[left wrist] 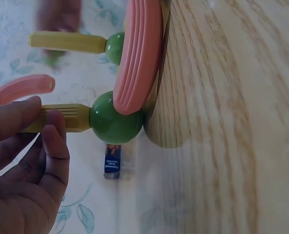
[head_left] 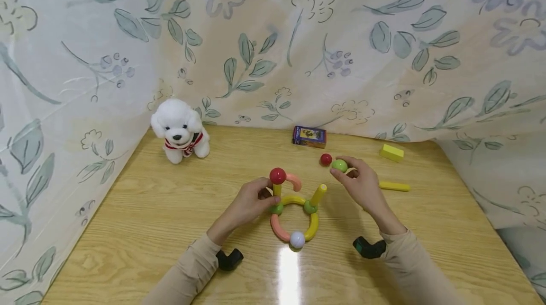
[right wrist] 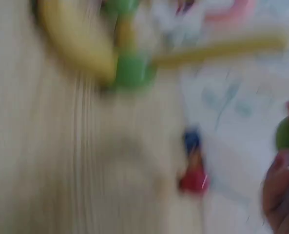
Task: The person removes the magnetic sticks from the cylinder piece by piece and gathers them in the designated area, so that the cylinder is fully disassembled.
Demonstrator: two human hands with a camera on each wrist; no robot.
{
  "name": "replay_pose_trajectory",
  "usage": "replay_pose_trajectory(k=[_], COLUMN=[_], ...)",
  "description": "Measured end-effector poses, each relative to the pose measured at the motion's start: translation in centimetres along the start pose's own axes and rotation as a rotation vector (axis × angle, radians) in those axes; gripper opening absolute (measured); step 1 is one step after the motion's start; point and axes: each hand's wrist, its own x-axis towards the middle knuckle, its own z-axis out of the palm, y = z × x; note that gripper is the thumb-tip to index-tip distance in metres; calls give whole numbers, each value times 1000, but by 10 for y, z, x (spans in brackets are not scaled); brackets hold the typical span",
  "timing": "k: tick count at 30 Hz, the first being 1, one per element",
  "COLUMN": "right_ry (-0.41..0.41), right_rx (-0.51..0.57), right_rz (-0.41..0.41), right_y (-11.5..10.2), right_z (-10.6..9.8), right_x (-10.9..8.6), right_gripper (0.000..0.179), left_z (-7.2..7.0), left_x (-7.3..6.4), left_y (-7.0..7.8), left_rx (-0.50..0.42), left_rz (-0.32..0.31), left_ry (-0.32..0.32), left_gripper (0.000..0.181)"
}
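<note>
Two grips show: the left hand (head_left: 252,201) pinches a yellow post (head_left: 277,191) topped by a red ball (head_left: 277,175), the right hand (head_left: 361,181) a green ball (head_left: 340,166), seemingly raised, though its wrist view is blurred. The post stands on a ring (head_left: 314,226); beyond sit a box (head_left: 309,137) and toy dog (head_left: 177,122).

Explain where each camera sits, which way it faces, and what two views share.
Head: on the head, facing forward and down at the toy ring; left hand, right hand and sleeves show.
Left wrist: on that wrist, facing the gripped yellow post; left hand near, right hand blurred behind.
Right wrist: on that wrist, facing the other post, blurred; right hand and green ball at right edge.
Shared by head and left wrist: both posts.
</note>
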Motion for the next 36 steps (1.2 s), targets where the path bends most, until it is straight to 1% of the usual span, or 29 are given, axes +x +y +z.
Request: replay_pose_trajectory(k=[2, 3, 4, 6, 9, 15, 19, 21, 24, 26, 29, 30, 32, 34, 36], right_ry=[5, -4, -21, -50, -69, -33, -39, -46, -40, -16, -15, -32, -97, -180, -255], right_rx=[-181, -251, -305, -379, -418, -424, -422, -409, -385, -368, -270, -222, -84, 43, 127], right_rz=[9, 12, 21, 44, 66, 36, 52, 85, 121, 109, 29, -6, -58, -84, -101], right_y=[14, 20, 26, 36, 46, 52, 56, 57, 57, 53, 43, 40, 34, 31, 30], right_z=[-1, -1, -1, 1, 4, 12, 16, 17, 14, 11, 8, 9, 13, 20, 27], right_x=[14, 21, 26, 35, 44, 64, 75, 76, 70, 61, 37, 28, 9, -7, -21], right_gripper=[42, 41, 40, 40, 40, 39, 48, 55, 64, 60, 46, 42, 39, 44, 49], left_z=[-1, -2, -2, -3, -3, -3, -3, -2, 0, 0, 0, 0, -1, -1, 0], left_x=[0, 0, 0, 0, 1, 2, 1, 1, 0, 0, 0, 0, 1, 1, 1], left_y=[1, 1, 2, 3, 4, 5, 3, 2, 2, 2, 2, 2, 1, 0, 0], left_rx=[-1, 1, 2, 1, 1, 8, 16, 20, 22, 28, 33, 34, 33, 33, 28], left_rz=[6, 9, 14, 22, 26, 32, 26, 24, 19, 13, 5, 5, 7, 14, 16], left_ry=[2, 1, -1, -9, -18, -13, -17, -16, -16, -18, -21, -20, -16, -11, -9], left_gripper=[21, 21, 21, 21, 21, 18, 18, 19, 20, 21, 22, 22, 21, 20, 20])
